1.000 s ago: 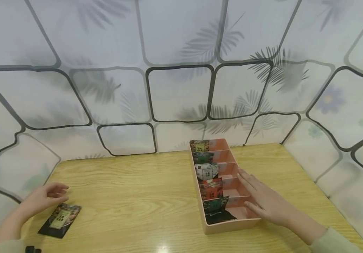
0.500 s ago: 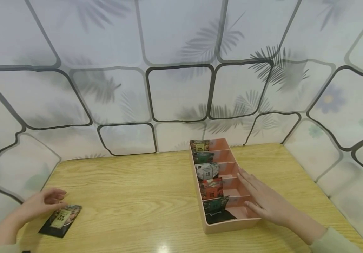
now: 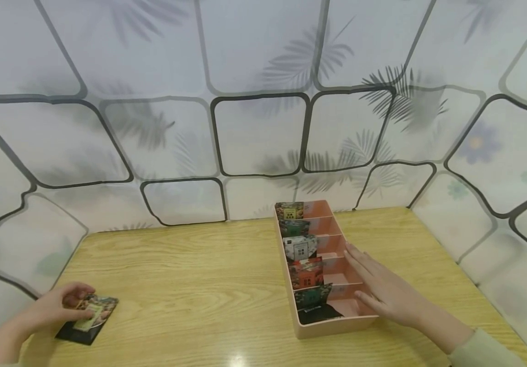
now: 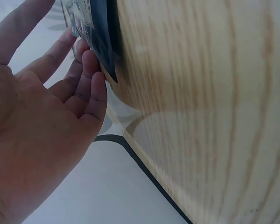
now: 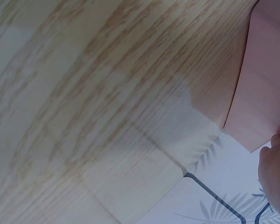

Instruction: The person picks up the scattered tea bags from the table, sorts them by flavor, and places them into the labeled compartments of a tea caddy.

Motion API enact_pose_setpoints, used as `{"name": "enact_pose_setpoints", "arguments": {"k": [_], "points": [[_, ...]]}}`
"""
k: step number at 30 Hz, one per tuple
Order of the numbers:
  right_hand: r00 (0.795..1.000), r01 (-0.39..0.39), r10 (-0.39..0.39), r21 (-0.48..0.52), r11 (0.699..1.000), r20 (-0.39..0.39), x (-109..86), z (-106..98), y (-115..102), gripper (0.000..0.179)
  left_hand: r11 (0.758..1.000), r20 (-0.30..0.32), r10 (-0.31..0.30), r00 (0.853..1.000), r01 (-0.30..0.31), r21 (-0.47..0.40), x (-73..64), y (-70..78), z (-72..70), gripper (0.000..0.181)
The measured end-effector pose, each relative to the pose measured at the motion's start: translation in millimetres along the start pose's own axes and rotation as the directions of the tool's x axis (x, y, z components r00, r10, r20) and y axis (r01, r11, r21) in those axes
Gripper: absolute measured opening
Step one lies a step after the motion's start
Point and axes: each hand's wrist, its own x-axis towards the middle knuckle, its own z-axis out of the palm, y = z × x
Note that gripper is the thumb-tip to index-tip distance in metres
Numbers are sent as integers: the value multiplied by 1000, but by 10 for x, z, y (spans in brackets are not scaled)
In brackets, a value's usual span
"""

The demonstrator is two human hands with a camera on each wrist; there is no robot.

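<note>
A black flat packet (image 3: 74, 334) with a food picture and yellow label lies on the table at the left. My left hand (image 3: 45, 311) pinches it, thumb across the printed face and curled fingers at its far edge. In the left wrist view, the fingertips meet the edge of the packet (image 4: 100, 28); the thumb tip is out of frame. My right hand (image 3: 392, 293) rests with straight fingers along the right side of a pink divided box (image 3: 332, 329). Only part of that hand (image 5: 275, 170) shows in the right wrist view, beside the pink wall (image 5: 261, 79).
Each box compartment holds packets: yellow-labelled (image 3: 290, 211) at the back, then green (image 3: 294, 228), white (image 3: 300, 250), red (image 3: 307, 274) and dark green (image 3: 313, 296) at the front. A patterned curtain (image 3: 263, 137) surrounds the wooden table (image 3: 190, 285).
My left hand has come down onto the packet, its thumb moving from beyond the edge onto the printed face. The packet, the box and my right hand stay in place.
</note>
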Motion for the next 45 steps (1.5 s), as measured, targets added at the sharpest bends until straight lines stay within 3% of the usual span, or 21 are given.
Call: {"name": "enact_pose_setpoints", "arguments": {"k": [12,20,27,33,41,45], "points": [[1000,-6,6,0,1000,2,1,6,7,76,998,-27,66,997,-65,9,22,-57,18,51],[1000,-13,13,-1,1000,15,3,0,1,78,999,-39,33,999,-33,-4,47,4,10,51],[1000,-14,14,5,1000,13,2,-4,-7,78,998,-42,66,997,-66,-18,65,57,5,49],[1000,-20,20,2,1000,21,1,-4,-12,77,998,-63,53,997,-54,-13,79,126,22,43],[999,23,-22,19,1000,-50,12,9,-13,74,994,-94,109,990,-109,13,143,158,36,29],[997,27,-25,28,999,-67,15,7,-15,73,994,-130,107,986,-101,52,201,212,16,25]]}}
